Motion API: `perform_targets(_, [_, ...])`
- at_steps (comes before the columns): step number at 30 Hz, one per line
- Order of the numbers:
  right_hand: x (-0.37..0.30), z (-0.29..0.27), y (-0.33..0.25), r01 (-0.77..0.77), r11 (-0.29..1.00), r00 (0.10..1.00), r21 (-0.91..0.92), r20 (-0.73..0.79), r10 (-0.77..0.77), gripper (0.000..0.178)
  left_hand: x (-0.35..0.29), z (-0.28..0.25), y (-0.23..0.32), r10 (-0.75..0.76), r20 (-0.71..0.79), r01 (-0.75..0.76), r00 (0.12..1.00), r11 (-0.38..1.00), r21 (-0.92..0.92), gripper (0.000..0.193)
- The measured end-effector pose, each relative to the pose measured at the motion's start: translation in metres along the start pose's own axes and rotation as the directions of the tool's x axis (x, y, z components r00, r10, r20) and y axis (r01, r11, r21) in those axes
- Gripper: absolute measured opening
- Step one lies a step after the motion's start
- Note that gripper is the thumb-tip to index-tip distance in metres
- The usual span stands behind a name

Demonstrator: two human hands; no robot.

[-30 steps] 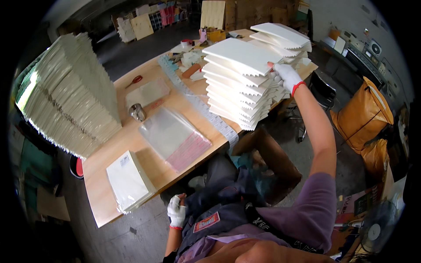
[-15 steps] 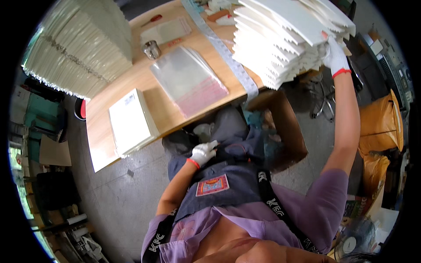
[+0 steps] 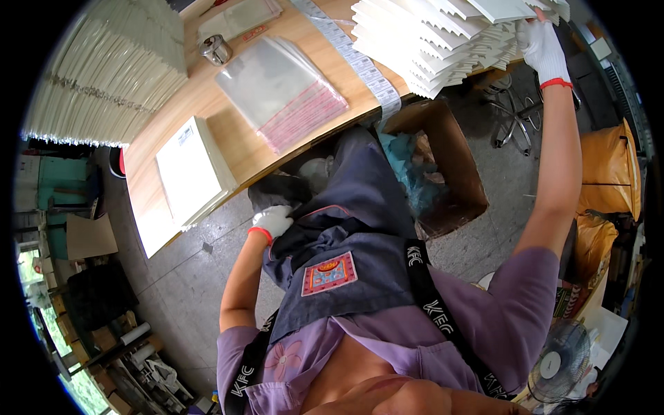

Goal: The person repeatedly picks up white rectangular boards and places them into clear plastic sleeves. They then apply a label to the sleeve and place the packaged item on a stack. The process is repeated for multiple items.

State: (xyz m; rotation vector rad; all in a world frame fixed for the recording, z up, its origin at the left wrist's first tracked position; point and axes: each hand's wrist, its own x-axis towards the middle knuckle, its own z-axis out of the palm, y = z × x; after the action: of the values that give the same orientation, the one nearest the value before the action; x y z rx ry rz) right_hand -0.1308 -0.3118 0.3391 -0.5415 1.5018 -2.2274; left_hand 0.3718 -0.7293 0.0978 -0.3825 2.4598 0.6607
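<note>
My right hand (image 3: 544,52), in a white knit glove with a red cuff, reaches to the tall stack of white booklets or folded sheets (image 3: 415,48) at the far right of the table. Its fingers are closed at the right edge of a top booklet (image 3: 508,8), the bare thumb tip showing above. My left hand (image 3: 273,221), gloved alike, rests low against the dark apron (image 3: 304,270) over my thigh; its bent fingers are mostly hidden. Clear plastic sleeves with pinkish ends (image 3: 277,90) lie in a fanned pile mid-table. A smaller white stack (image 3: 190,169) lies near the table's left corner.
A tall stack of plastic-wrapped white pieces (image 3: 104,76) stands at the back left. A metal pot (image 3: 215,50) and a strip of printed labels (image 3: 360,66) sit on the table (image 3: 221,131). Below its right end stands a cardboard box (image 3: 463,173) with blue plastic inside.
My left hand has moved left and up across my lap. The right hand stays at the white stack's edge, while the view has shifted so the table sits higher.
</note>
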Motion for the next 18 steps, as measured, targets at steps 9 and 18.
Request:
perform_targets(9, [0.019,-0.001,-0.019,-0.017,0.982,0.984,-0.191,-0.179,-0.018,0.023,0.072,0.023,0.08,0.443,0.072,-0.41,0.894,0.872,-0.267,0.056])
perform_targets(18, [0.012,0.06,-0.022,0.241,0.947,0.875,-0.213,-0.375,-0.307,0.025,0.097,0.066,0.148,0.692,0.271,-0.444,0.669,0.664,-0.601,0.031])
